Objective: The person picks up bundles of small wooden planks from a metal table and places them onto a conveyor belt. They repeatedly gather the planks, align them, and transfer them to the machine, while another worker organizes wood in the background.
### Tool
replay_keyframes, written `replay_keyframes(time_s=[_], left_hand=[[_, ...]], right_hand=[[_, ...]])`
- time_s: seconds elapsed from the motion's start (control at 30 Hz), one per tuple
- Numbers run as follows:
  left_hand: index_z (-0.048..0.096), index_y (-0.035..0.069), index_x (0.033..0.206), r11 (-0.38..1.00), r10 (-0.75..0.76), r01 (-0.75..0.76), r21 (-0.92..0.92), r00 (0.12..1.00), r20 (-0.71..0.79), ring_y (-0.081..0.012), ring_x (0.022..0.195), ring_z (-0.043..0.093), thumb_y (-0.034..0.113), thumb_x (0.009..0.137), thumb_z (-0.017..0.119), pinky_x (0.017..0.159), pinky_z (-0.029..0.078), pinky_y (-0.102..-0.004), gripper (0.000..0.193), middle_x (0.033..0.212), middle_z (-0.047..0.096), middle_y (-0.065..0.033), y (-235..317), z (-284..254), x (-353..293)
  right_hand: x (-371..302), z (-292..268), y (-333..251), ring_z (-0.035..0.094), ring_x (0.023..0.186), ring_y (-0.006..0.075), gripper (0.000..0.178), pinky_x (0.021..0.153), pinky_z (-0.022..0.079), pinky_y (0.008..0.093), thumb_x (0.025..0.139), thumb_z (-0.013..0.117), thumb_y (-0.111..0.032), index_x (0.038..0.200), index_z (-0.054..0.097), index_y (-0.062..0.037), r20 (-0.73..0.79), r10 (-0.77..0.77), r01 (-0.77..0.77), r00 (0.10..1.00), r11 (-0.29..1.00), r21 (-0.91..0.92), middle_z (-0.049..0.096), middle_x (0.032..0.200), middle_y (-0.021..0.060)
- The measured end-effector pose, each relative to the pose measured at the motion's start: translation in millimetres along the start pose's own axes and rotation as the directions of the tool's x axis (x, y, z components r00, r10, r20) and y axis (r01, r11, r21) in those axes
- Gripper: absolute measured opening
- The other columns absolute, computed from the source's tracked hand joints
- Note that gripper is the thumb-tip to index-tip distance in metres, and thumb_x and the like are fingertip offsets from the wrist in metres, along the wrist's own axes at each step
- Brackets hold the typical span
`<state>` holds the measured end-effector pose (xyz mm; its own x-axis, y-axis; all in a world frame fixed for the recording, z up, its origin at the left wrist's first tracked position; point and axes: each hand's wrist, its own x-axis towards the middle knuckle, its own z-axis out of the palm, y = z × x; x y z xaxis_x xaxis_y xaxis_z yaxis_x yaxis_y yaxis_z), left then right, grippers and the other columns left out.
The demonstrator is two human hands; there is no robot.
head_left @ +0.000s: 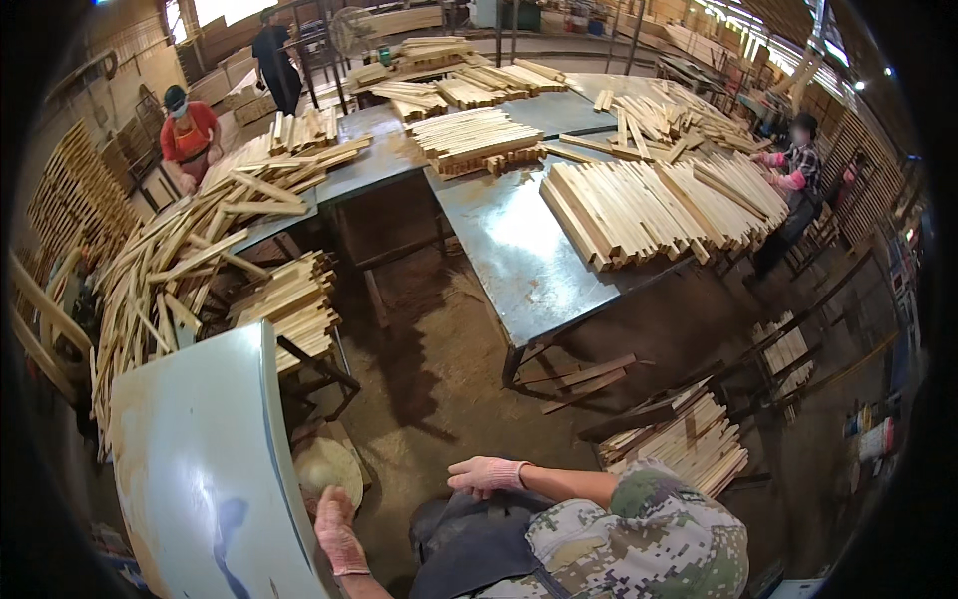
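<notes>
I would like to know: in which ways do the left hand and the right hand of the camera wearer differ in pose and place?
The left hand points toward the picture's top; the right hand points toward its left side.
The left hand is beside the pale tabletop, while the right hand is near the dark apron.
Both wear pinkish gloves, and no held object shows in either.

"What gloves were those?"
"Knitted-looking pink on the left hand (340, 531), and pink again on the right hand (489, 476), with a redder band at that wrist!"
"And higher up?"
"Oh, the right sleeve (671, 514) was blocky camouflage, greens, browns and off-white, and a dark apron (477, 544) covered the front!"
</notes>
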<state>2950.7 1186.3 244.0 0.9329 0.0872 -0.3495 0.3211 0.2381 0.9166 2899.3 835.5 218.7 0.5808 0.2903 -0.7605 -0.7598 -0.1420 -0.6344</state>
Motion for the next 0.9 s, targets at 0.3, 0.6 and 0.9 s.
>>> replay_keyframes(time_s=[0.3, 0.6, 0.9], left_hand=[[0.066, -0.002, 0.143, 0.891, -0.386, 0.320, 0.323, 0.907, 0.167, -0.0167, 0.103, 0.069, 0.025, 0.102, 0.074, 0.095, 0.055, -0.0315, 0.050, 0.120, 0.074, -0.0069, -56.8, 78.3, 148.1], [0.063, -0.004, 0.145, 0.840, -0.288, 0.110, 0.531, 0.920, 0.265, -0.0275, 0.133, 0.064, 0.032, 0.103, 0.070, 0.114, 0.047, -0.0362, 0.056, 0.143, 0.070, -0.0177, 7.4, 217.2, 417.3], [0.061, 0.000, 0.150, 0.768, -0.349, -0.079, 0.636, 0.781, 0.518, -0.0240, 0.140, 0.059, 0.036, 0.104, 0.071, 0.118, 0.044, -0.0347, 0.059, 0.149, 0.066, -0.0144, 79.0, 428.6, 598.4]], right_hand=[[80.9, -116.4, 23.2, 0.038, 0.057, 0.0078, 0.019, 0.047, 0.030, 0.0253, 0.111, 0.060, -0.024, 0.098, 0.050, -0.0146, -0.011, 0.061, -0.038, 0.998, 0.741, 0.670, 0.042, 0.076, -0.0033], [156.0, -254.0, -186.1, 0.048, 0.065, 0.0107, 0.019, 0.055, 0.042, 0.0283, 0.107, 0.067, -0.022, 0.101, 0.056, -0.0078, -0.314, 0.075, 0.127, 0.946, 0.807, 0.576, 0.049, 0.080, 0.0005], [272.5, -399.3, -274.8, 0.046, 0.064, 0.0084, 0.057, 0.053, 0.040, 0.0245, 0.109, 0.066, -0.019, 0.155, 0.034, -0.0085, -0.245, 0.072, 0.135, 0.967, 0.673, 0.728, 0.051, 0.081, -0.0016]])
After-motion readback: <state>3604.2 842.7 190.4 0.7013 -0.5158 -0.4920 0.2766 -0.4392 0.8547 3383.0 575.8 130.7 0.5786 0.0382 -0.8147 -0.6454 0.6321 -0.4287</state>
